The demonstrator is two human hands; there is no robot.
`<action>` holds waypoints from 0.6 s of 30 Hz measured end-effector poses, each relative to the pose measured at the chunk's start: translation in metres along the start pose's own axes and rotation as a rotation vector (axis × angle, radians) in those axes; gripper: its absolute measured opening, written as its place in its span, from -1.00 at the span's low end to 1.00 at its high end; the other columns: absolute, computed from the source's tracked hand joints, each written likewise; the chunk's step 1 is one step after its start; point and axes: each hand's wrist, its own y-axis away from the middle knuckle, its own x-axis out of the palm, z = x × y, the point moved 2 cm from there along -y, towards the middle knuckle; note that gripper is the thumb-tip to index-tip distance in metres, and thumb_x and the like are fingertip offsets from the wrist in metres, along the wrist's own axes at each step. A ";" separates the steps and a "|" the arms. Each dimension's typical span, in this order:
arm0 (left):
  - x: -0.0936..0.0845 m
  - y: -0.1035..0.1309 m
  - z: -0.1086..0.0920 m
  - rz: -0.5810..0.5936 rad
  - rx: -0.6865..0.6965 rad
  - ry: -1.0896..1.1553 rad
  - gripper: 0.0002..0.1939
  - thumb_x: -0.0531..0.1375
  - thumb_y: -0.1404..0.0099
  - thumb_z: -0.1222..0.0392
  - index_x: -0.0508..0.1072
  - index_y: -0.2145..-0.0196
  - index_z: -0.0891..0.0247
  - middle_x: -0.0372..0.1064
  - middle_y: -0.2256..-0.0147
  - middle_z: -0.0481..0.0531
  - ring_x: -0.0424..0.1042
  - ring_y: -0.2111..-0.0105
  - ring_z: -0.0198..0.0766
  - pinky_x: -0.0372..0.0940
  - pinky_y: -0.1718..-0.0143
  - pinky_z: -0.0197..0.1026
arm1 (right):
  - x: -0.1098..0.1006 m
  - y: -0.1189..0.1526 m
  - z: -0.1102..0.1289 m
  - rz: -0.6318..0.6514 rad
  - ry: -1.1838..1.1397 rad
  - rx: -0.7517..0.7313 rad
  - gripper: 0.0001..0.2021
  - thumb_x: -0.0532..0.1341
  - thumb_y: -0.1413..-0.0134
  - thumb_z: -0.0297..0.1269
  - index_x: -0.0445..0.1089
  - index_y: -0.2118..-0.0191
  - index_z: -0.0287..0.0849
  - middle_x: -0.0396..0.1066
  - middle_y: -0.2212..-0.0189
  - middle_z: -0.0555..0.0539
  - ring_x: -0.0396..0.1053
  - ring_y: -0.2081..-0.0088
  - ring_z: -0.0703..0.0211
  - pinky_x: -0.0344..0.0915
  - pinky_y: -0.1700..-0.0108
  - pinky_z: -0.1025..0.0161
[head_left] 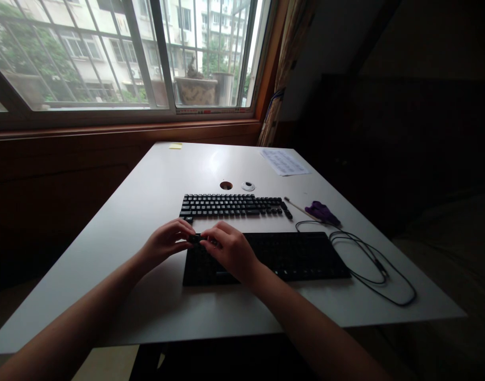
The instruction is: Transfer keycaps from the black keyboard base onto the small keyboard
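My left hand (168,241) and my right hand (231,247) meet over the left end of a black keyboard base (293,254). Between their fingertips is a small black keycap (194,238), pinched from both sides; its marking is too dark to read. Behind the base, loose black keycaps (222,205) lie in tight rows, laid out like a keyboard. A few stand slightly apart near the right end of the rows and at the front left corner. My right hand and forearm hide part of the base.
A brush-like stick (301,208) and a crumpled purple cloth (322,211) lie to the right. The black cable (369,248) loops over the white table (119,211). Farther back are a round hole (226,186), its white cover (248,186), printed sheets (285,162) and a yellow note (175,146).
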 end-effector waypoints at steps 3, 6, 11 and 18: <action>-0.001 0.002 0.005 0.001 -0.027 0.011 -0.77 0.31 -0.21 0.41 0.45 0.17 0.29 0.37 0.19 0.10 0.44 0.16 -0.22 0.42 0.14 -0.20 | 0.004 -0.004 0.001 0.013 0.003 -0.018 -0.87 0.24 -0.20 -0.29 0.44 0.13 -0.10 0.37 0.31 -0.03 0.36 0.27 0.20 0.32 0.17 0.26; -0.002 0.003 0.008 -0.010 -0.046 0.016 -0.75 0.32 -0.19 0.39 0.45 0.16 0.29 0.39 0.19 0.10 0.45 0.18 -0.23 0.42 0.15 -0.22 | 0.005 -0.006 0.003 0.023 0.009 -0.023 -0.85 0.24 -0.19 -0.31 0.44 0.12 -0.11 0.38 0.30 -0.03 0.36 0.28 0.22 0.32 0.18 0.28; -0.002 0.004 0.010 -0.023 -0.063 0.002 -0.74 0.35 -0.17 0.35 0.46 0.17 0.30 0.41 0.22 0.10 0.45 0.22 -0.23 0.43 0.18 -0.22 | 0.005 -0.008 0.006 0.043 0.040 -0.013 -0.86 0.23 -0.20 -0.31 0.44 0.12 -0.12 0.39 0.27 -0.04 0.37 0.27 0.22 0.31 0.17 0.29; -0.004 0.001 0.004 -0.101 -0.102 -0.034 -0.72 0.34 -0.20 0.24 0.43 0.14 0.30 0.44 0.19 0.13 0.48 0.20 -0.18 0.46 0.13 -0.12 | 0.002 -0.020 -0.003 0.091 0.145 0.055 -0.84 0.22 -0.20 -0.25 0.44 0.13 -0.13 0.40 0.25 -0.04 0.38 0.28 0.24 0.29 0.19 0.32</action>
